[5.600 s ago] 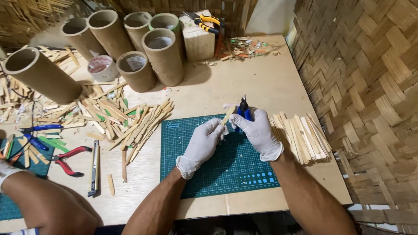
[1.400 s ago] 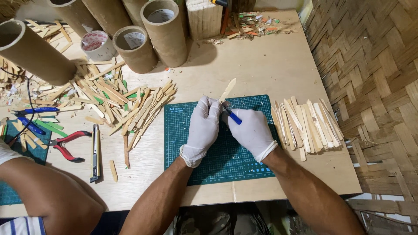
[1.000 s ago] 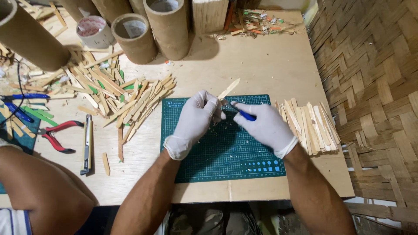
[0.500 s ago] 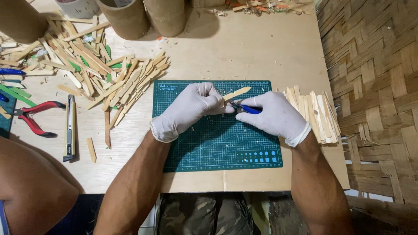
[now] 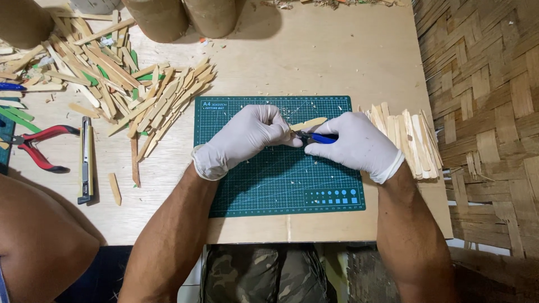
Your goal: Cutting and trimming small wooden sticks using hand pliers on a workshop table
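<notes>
Both gloved hands meet over the far half of the green cutting mat (image 5: 281,179): the left hand (image 5: 247,137) pinches a thin pale wooden stick (image 5: 307,123) that points right and slightly far, while the right hand (image 5: 356,143) is closed around a blue-handled cutter (image 5: 321,137) whose tip sits against the stick. Just right of the right hand, a neat stack of cut sticks (image 5: 407,140) lies on the worktop (image 5: 325,62). Left of the mat spreads a loose heap of wooden sticks (image 5: 123,84), then a utility knife (image 5: 86,157) and red-handled pliers (image 5: 36,146). Cardboard tubes (image 5: 185,17) stand at the far edge
</notes>
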